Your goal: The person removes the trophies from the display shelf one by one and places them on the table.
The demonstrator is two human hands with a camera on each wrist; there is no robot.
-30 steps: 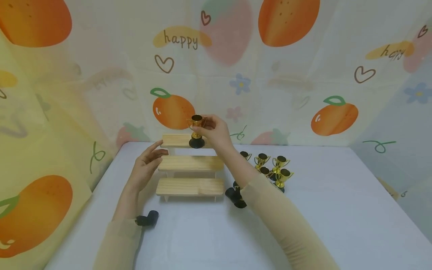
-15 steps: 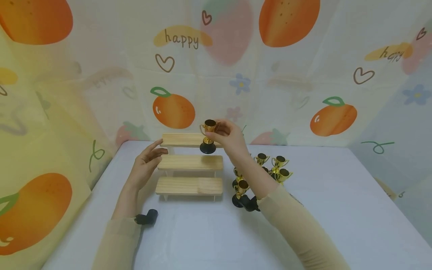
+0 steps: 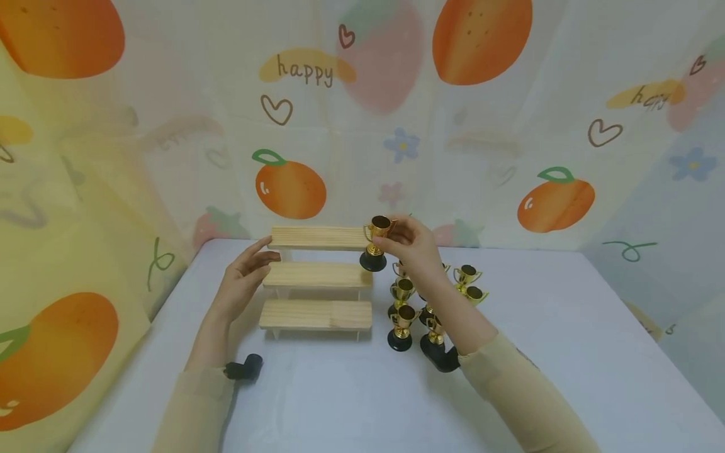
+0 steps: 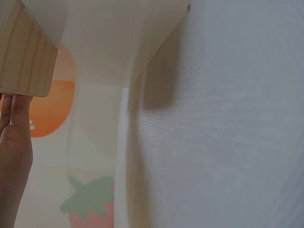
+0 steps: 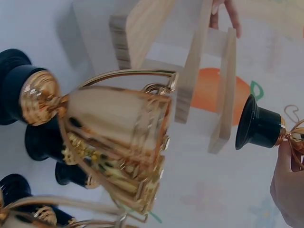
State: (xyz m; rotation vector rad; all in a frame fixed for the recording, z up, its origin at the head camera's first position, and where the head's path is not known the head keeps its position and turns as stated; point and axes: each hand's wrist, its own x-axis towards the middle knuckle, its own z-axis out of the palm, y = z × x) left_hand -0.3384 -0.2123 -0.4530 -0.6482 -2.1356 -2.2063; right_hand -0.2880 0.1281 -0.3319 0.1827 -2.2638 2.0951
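Note:
My right hand (image 3: 418,253) pinches a small gold trophy cup (image 3: 374,255) with a black base, held upright near the right end of the top tier. In the right wrist view, that trophy's black base (image 5: 261,122) appears at the right edge, by the thumb. A three-tier wooden display stand (image 3: 320,275) has bare planks. My left hand (image 3: 240,286) touches the left end of its top plank (image 3: 317,237), index finger extended. The left wrist view shows its fingers (image 4: 20,111) straight against that plank's end (image 4: 28,57).
Several more gold trophies (image 3: 403,321) stand on the white table (image 3: 317,396) right of the stand, partly hidden by the right forearm. A nearby trophy (image 5: 118,118) fills much of the right wrist view. Behind the table hangs a fruit-printed cloth (image 3: 481,189).
My right hand has moved right and slightly down with the trophy, from over the top plank's middle to its right end. My left hand stays at the left end.

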